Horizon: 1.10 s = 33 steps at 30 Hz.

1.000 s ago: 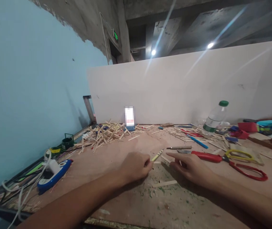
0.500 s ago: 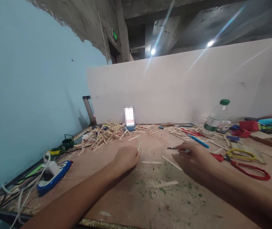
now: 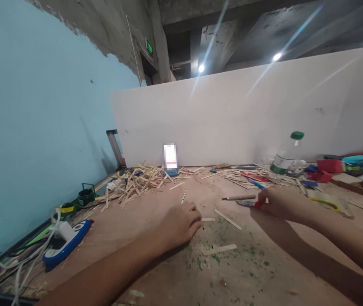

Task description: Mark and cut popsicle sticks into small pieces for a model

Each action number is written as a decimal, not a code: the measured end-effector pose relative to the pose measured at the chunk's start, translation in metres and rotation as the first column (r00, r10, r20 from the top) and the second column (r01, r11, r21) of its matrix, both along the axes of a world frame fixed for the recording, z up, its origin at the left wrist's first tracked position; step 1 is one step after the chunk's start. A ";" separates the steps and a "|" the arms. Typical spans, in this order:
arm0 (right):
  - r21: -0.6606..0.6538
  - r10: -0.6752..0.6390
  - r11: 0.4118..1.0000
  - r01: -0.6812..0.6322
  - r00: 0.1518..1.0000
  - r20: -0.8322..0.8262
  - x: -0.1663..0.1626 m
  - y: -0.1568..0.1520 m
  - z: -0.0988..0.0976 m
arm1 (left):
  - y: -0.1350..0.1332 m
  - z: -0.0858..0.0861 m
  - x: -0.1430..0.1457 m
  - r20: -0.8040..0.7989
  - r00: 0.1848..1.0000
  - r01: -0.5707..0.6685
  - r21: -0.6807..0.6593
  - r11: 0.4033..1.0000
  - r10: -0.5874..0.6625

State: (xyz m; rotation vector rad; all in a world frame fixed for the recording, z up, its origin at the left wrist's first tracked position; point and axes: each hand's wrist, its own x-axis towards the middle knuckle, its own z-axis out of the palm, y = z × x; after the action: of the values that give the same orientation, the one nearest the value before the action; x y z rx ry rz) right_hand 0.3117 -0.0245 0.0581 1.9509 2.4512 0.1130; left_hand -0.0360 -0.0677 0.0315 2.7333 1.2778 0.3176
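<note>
My left hand point(image 3: 182, 224) rests low over the table, its fingers curled down on the left end of a flat wooden craft stick point(image 3: 208, 219). Just beyond its knuckles lies a narrow stick with dark dots point(image 3: 184, 196). My right hand point(image 3: 275, 204) is closed around the red part near the blades of scissors point(image 3: 330, 204); one yellow handle loop shows behind the wrist, and the rest is mostly covered. Left of these fingers lies a wooden-handled carving knife point(image 3: 240, 197). Two more craft sticks, one slanted point(image 3: 228, 219) and one nearer me point(image 3: 219, 249), lie between my hands.
A heap of thin sticks point(image 3: 137, 182) and a bright-screened phone point(image 3: 170, 159) stand along the white partition. At the right are a water bottle point(image 3: 286, 157), a blue pen point(image 3: 256, 183) and red blocks point(image 3: 330, 165). A blue power strip point(image 3: 68, 244) with cables lies left.
My right hand has let go of the carving knife, moved right and gripped the scissors. My left hand has shifted right, away from the dotted stick, onto the craft stick.
</note>
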 end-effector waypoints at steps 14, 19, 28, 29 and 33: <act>-0.044 0.094 0.995 -0.095 0.995 -0.036 -0.004 -0.003 0.008 | 0.000 -0.004 0.003 0.002 1.000 -0.003 -0.033 0.999 0.003; 0.005 0.160 0.987 -0.162 0.971 -0.177 0.000 0.006 0.009 | 0.002 -0.007 0.002 0.005 1.000 -0.010 -0.041 0.999 0.010; 0.076 -0.070 0.994 0.075 0.996 -0.058 0.010 0.016 0.005 | 0.002 -0.011 -0.001 0.058 0.998 0.008 -0.067 0.998 -0.004; 0.074 -0.080 0.994 0.083 0.996 -0.045 0.010 0.017 0.003 | 0.002 -0.012 -0.002 0.065 0.998 0.010 -0.068 0.998 -0.006; 0.067 -0.070 0.995 0.071 0.997 -0.017 0.009 0.017 -0.002 | 0.002 -0.014 -0.003 0.077 0.997 0.016 -0.069 0.998 -0.010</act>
State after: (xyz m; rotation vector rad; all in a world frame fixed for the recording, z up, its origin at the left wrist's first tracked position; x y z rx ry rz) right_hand 0.3211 -0.0071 0.0561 2.0699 2.4146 0.1834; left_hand -0.0389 -0.0654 0.0178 2.6441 1.2276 0.3657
